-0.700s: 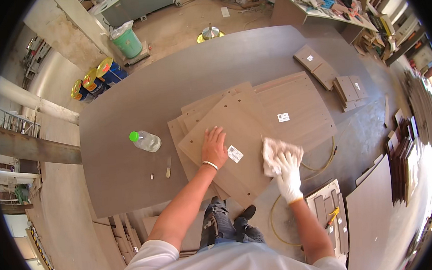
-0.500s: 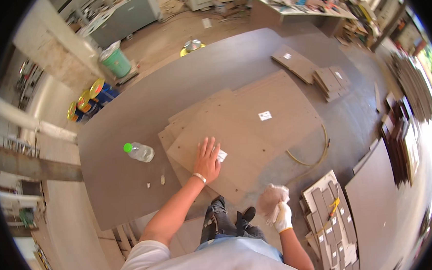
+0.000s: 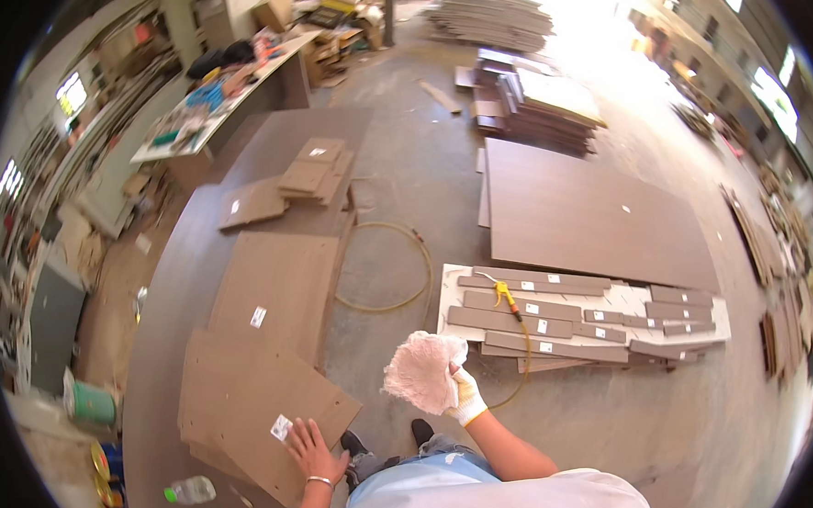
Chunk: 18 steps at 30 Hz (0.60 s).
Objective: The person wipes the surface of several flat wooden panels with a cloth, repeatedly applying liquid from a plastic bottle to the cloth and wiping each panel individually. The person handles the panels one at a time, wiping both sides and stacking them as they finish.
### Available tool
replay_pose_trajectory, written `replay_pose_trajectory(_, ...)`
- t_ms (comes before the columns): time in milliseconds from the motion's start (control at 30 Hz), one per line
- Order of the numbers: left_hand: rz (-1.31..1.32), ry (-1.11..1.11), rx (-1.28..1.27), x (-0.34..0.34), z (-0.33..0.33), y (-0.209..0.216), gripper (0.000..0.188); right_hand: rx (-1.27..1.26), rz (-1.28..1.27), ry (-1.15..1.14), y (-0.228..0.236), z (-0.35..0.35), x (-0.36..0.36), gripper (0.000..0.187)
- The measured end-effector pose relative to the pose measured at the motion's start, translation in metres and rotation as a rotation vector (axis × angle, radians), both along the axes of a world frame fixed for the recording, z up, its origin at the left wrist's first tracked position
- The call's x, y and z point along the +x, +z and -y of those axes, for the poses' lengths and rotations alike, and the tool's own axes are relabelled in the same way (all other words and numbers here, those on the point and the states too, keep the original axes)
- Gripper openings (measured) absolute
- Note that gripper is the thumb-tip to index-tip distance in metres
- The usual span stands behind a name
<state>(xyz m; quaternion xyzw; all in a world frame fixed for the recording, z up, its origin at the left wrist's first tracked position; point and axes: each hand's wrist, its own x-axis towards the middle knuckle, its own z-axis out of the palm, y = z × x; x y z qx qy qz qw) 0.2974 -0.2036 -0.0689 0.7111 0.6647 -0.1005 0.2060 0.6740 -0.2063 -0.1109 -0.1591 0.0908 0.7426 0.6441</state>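
Note:
My left hand [image 3: 314, 452] is bare and has its fingers spread, at the near edge of the top brown panel [image 3: 239, 401], beside a white label [image 3: 280, 428]. Whether the palm presses on the board cannot be told. A white knitted glove covers my right hand [image 3: 467, 396], which grips a crumpled pale pink rag [image 3: 422, 373] over the floor in front of me. Under the top panel lie more brown panels [image 3: 274, 270], overlapping on a large dark board surface [image 3: 165, 303]. A clear bottle with a green cap [image 3: 191, 491] lies left of my left hand.
Ahead to the right, labelled brown strips [image 3: 511, 320] lie on a pale board, with a yellow air blow gun [image 3: 502, 291] on them. Its hose [image 3: 426, 267] loops across the floor. Beyond are a large panel [image 3: 597, 207] and stacked boards [image 3: 546, 109]. A cluttered workbench [image 3: 223, 93] stands far left.
The view has swung to the right, bringing the strips and stacked boards into the middle. My right hand has lifted the rag higher and forward. My left hand remains by the panel's label.

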Motion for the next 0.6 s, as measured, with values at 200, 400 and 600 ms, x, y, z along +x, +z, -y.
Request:
replay_pose_trajectory(200,-0.245,-0.010,0.155,-0.016,-0.006,-0.030,0.115,0.008,0.116,0.090,-0.005,0.001,0.040,0.059)
replay_pose_trajectory(400,0.246,0.144,0.396,-0.060,-0.073,0.108,0.051,-0.199,0.166,0.023,-0.064,0.017,0.059,0.042)
replay_pose_trajectory(600,0.299,0.223,0.722,-0.264,-0.238,0.150,0.037,-0.199,0.163,-0.043,-0.064,0.013,0.022,0.031)
